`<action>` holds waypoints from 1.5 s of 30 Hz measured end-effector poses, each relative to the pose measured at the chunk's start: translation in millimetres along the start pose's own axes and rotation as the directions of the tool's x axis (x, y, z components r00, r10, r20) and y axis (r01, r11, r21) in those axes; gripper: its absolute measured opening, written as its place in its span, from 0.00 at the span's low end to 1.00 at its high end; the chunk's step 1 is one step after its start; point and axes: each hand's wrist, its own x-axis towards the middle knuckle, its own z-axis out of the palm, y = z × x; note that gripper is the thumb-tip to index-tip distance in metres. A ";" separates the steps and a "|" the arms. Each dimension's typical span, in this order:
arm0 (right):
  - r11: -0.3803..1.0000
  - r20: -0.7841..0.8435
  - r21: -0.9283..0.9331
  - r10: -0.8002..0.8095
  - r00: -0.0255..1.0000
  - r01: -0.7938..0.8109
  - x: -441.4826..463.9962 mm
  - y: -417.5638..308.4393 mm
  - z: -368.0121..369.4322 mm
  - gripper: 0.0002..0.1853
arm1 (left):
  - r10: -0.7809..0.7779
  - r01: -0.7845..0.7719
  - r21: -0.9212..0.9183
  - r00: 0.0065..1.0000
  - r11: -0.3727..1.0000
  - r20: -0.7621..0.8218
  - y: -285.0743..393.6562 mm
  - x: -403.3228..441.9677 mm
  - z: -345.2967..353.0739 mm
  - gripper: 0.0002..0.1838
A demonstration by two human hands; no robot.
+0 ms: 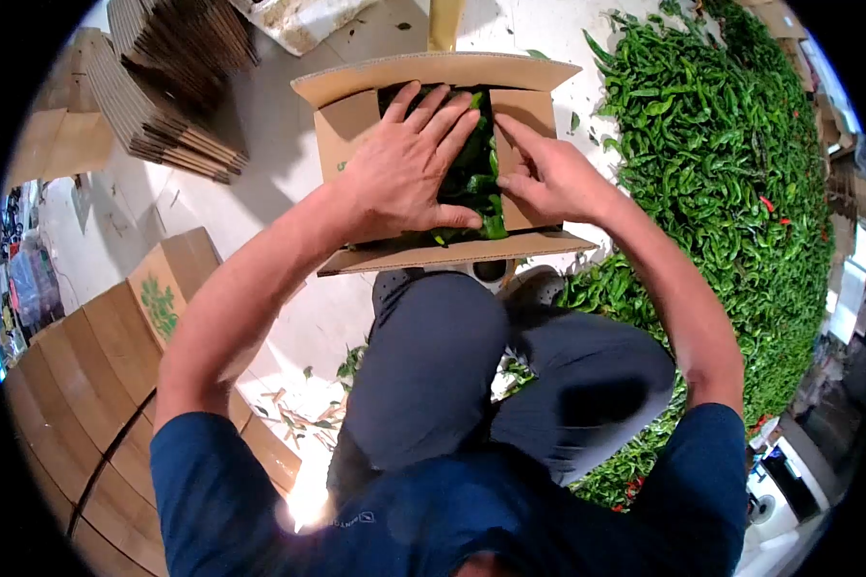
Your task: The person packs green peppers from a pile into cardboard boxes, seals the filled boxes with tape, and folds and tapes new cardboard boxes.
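An open cardboard box (452, 69) full of green peppers (476, 178) stands in front of my knees. My left hand (404, 163) lies flat with spread fingers on the peppers, and its wrist crosses the left flap (344, 135). On the right flap (534, 111), folded inward over the peppers, rests my right hand (548, 173). Its index finger is stretched out and its thumb is apart, near the flap's inner edge; the other fingers are partly hidden. The long front and back flaps stand up, leaning outward.
A large heap of green peppers (712, 163) with a few red ones spreads along the right. Folded cardboard sheets (178, 87) are stacked at upper left. Several cardboard boxes (96, 375) stand in rows at lower left. Loose leaves and stems (303, 413) litter the floor.
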 end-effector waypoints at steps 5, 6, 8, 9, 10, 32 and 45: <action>0.954 0.262 0.245 0.106 0.959 -0.173 -19.7 0.9 -12.5 0.53 | -0.044 0.045 -0.022 0.998 0.999 0.044 14.7 -14.7 -1.0 0.66; 0.954 0.273 0.248 0.097 0.957 -0.168 -21.7 -0.6 -13.1 0.55 | -0.035 0.036 -0.026 0.999 0.999 0.027 15.2 -13.4 2.6 0.66; 0.983 0.248 0.141 0.077 0.966 -0.114 -19.1 -7.9 -14.3 0.59 | -0.032 0.031 -0.027 0.999 0.999 -0.023 13.9 -9.4 9.5 0.65; 0.997 0.222 0.035 0.062 0.973 -0.071 -17.2 -16.9 -11.4 0.61 | -0.052 0.052 -0.020 0.999 0.998 0.009 14.5 -9.2 9.1 0.64; 0.997 0.197 -0.075 0.038 0.980 -0.024 -14.1 -23.0 -8.1 0.64 | -0.063 0.064 -0.022 0.998 0.998 0.029 15.5 -9.9 8.8 0.64; 0.697 -0.079 -0.680 -0.378 0.922 0.227 15.2 -22.3 -26.1 0.52 | -0.113 0.114 -0.095 0.994 0.989 0.011 13.5 -10.0 8.3 0.64; 0.708 0.043 -0.661 -0.297 0.954 0.250 -14.6 -12.2 7.6 0.28 | -0.061 0.060 -0.072 0.998 0.996 -0.003 21.3 -29.7 14.1 0.51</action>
